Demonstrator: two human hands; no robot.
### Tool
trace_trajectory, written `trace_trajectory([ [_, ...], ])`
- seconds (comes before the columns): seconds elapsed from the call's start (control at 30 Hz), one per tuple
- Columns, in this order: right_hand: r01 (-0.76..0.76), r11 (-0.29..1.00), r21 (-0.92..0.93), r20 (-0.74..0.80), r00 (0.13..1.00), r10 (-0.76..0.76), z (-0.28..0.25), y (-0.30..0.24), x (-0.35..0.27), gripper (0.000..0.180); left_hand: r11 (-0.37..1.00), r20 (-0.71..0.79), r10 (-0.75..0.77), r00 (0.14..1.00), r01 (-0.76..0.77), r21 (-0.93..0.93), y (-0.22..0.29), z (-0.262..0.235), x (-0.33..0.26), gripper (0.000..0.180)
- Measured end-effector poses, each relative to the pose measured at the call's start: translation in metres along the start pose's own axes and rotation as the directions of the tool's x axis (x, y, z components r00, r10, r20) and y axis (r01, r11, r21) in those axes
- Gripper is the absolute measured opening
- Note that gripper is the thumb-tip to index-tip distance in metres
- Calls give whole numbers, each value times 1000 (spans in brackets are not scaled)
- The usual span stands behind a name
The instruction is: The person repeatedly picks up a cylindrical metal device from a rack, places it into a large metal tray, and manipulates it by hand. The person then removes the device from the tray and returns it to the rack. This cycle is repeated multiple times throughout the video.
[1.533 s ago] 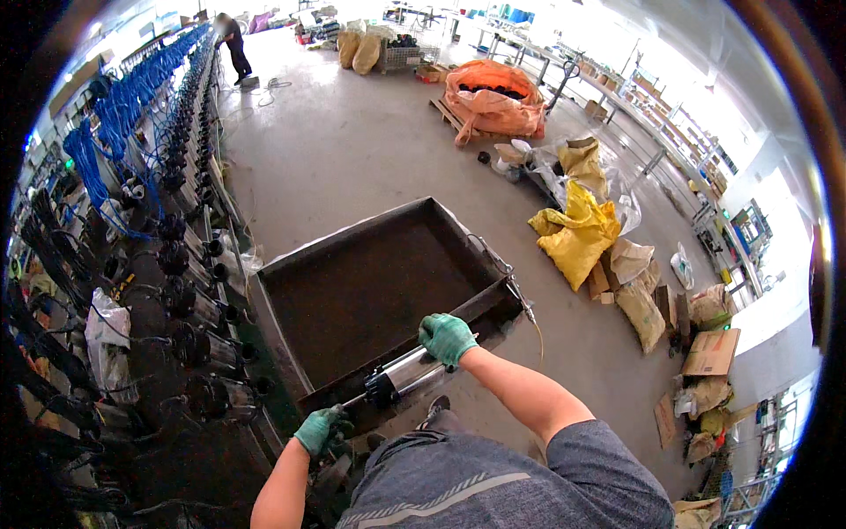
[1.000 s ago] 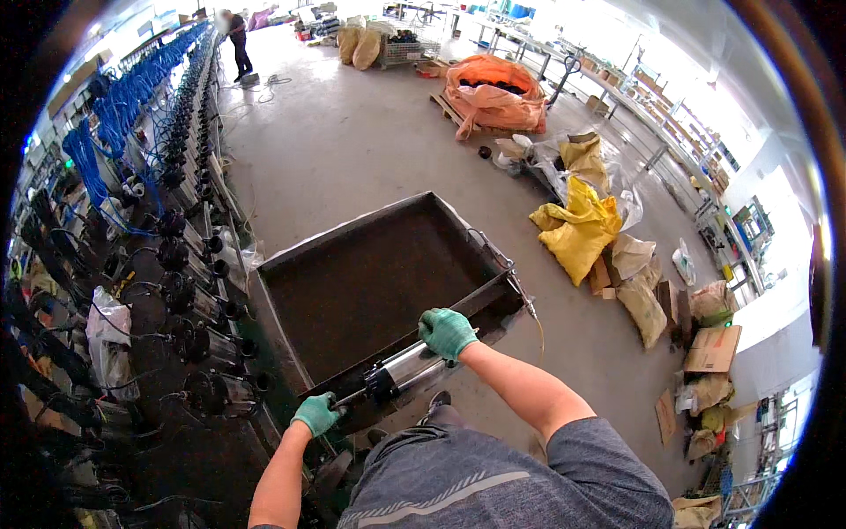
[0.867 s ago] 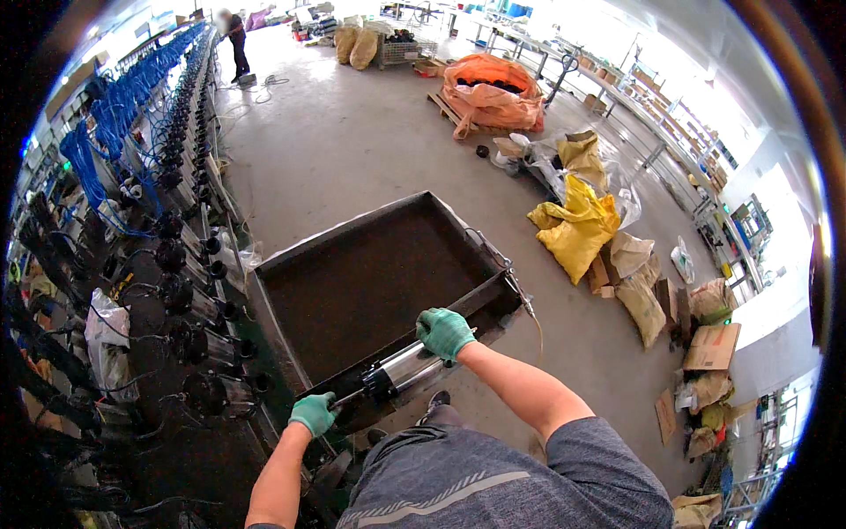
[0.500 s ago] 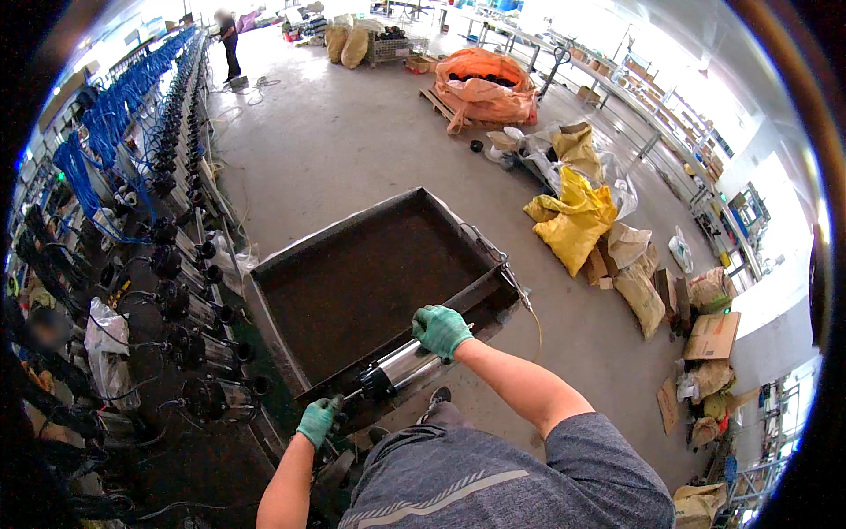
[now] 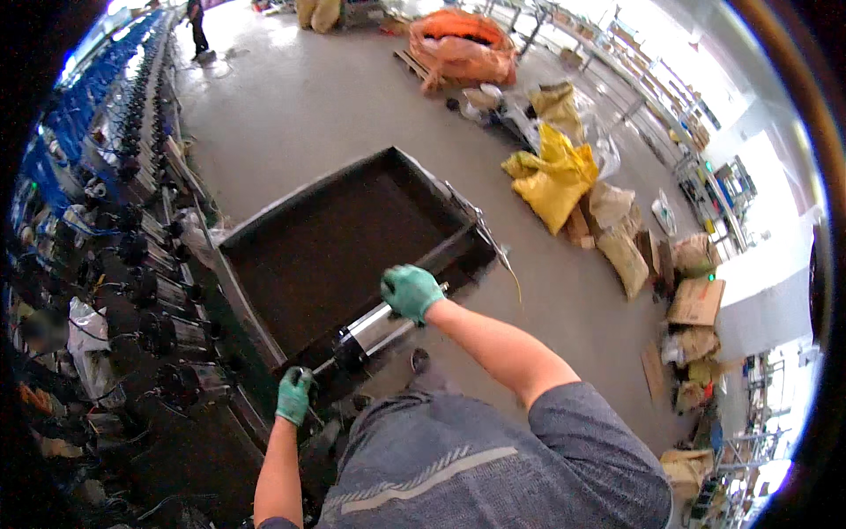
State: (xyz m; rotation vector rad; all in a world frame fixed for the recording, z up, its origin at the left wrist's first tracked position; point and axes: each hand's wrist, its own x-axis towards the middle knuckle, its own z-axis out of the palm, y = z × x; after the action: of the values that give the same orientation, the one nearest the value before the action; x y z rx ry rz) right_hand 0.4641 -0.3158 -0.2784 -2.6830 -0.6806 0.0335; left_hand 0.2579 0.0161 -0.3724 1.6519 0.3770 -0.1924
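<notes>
A shiny metal cylinder (image 5: 381, 328) with a black end collar (image 5: 350, 350) lies slantwise along the near side of a dark, shallow metal tray (image 5: 249, 310). My right hand (image 5: 412, 293), in a green glove, curls over the cylinder's upper right end. A thin rod (image 5: 324, 365) sticks out from the black end toward my left hand (image 5: 294, 395). That hand, also gloved in green, is closed at the tray's near left corner; whatever is inside its fingers is hidden.
To the left stand rows of similar cylinders (image 5: 167, 335) with black ends and cables. Yellow sacks (image 5: 555, 189) and cardboard (image 5: 696, 301) lie on the right. An orange bulk bag (image 5: 463, 53) sits farther off, and a person (image 5: 197, 31) stands at the far left.
The whole view has shifted, so tray, cylinder and both hands appear higher and farther left. Both hands keep about the same places on the cylinder and at the tray corner.
</notes>
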Motion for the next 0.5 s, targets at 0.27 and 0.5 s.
trace_trajectory([
  [0.27, -81, 951, 299, 9, 997, 82, -18, -5, -6, 27, 995, -352, 38, 935, -1, 104, 14, -4, -23, 40],
  [0.5, -278, 873, 400, -468, 758, 455, -26, 143, -31, 26, 997, -624, -58, 780, 79, 7, -46, -15, -76, 48],
])
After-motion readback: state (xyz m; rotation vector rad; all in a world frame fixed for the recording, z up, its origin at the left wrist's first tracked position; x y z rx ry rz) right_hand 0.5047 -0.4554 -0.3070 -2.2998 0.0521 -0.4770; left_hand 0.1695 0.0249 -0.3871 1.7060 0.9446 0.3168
